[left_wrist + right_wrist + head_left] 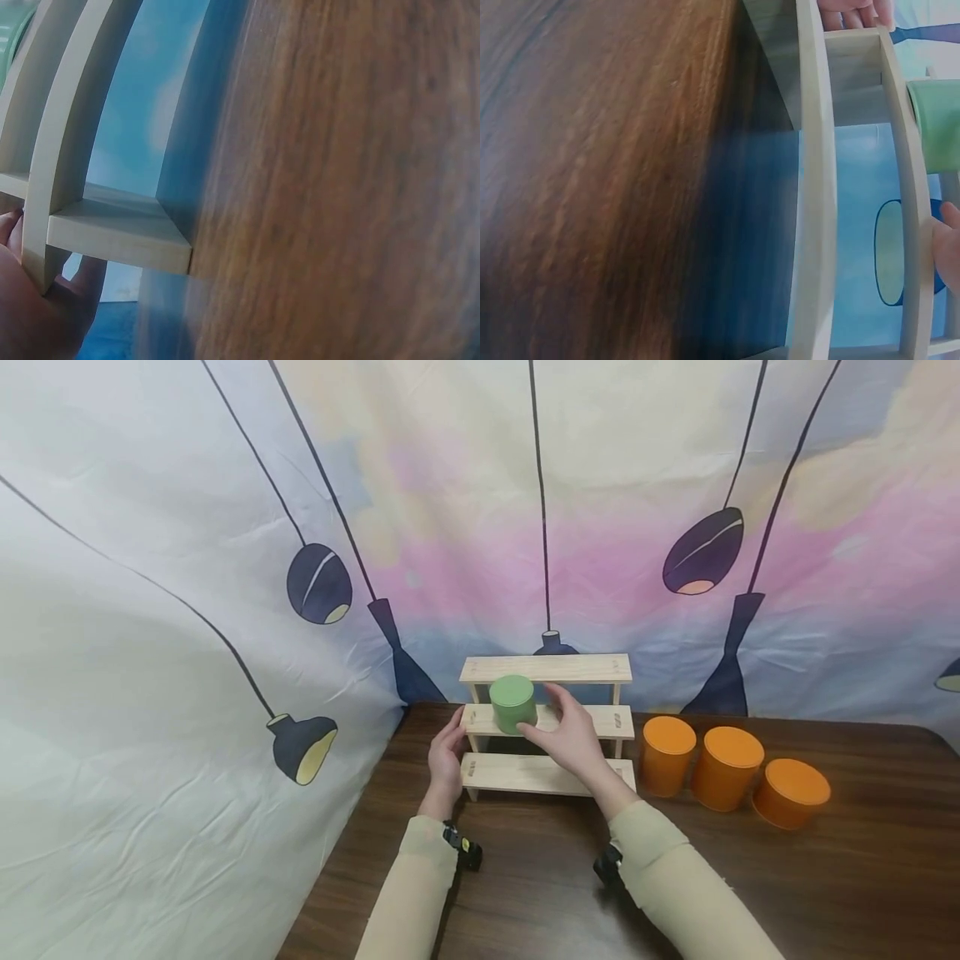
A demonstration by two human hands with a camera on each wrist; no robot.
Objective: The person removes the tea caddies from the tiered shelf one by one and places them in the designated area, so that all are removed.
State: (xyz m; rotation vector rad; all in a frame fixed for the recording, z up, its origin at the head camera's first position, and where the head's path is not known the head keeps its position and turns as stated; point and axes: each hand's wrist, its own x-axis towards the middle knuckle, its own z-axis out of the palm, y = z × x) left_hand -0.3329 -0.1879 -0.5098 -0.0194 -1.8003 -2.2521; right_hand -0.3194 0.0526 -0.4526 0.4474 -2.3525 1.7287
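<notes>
A green canister (513,703) stands upright toward the left end of the middle step of a three-tier wooden display rack (540,772). My right hand (570,735) is just right of it, thumb and fingers spread, the thumb tip close to its lower side. The right wrist view shows a gap between this hand (949,247) and the green canister (939,126). At the rack's left end, my left hand (447,760) holds the side; in the left wrist view, its fingers (88,279) reach around a wooden upright (46,172).
Three orange canisters, a left one (667,756), a middle one (726,768) and a shorter right one (791,793), stand right of the rack on the dark wooden table (540,877). A fabric backdrop (465,527) printed with lamps hangs behind and to the left.
</notes>
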